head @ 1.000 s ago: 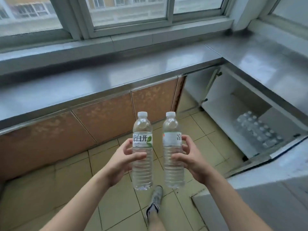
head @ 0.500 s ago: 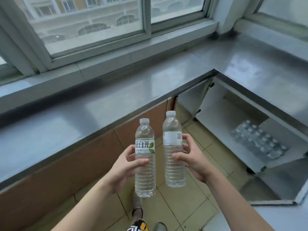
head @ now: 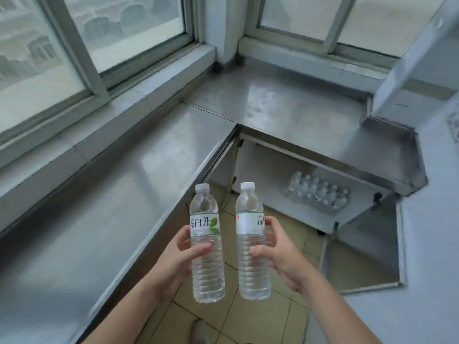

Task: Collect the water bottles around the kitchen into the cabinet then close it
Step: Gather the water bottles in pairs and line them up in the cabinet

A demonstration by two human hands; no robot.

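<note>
My left hand (head: 177, 256) grips a clear water bottle (head: 207, 266) with a white cap and a green-leaf label, held upright in front of me. My right hand (head: 279, 252) grips a second, like bottle (head: 252, 264), also upright, a little to the right of the first. Beyond them, under the steel counter, the cabinet (head: 273, 167) stands open, white inside. A shrink-wrapped pack of several bottles (head: 319, 193) lies on its floor. Its steel door (head: 360, 254) swings out low at the right.
An L-shaped steel counter (head: 149, 170) runs along the left and across the back below the windows (head: 111, 33). A pale wall or unit (head: 422, 244) closes the right side. Tiled floor (head: 223, 316) lies between, with my shoe (head: 200, 331) at the bottom edge.
My view has swung right and nearer the corner, so the open cabinet now sits straight ahead. Both hands keep their bottles, held in the same upright pose.
</note>
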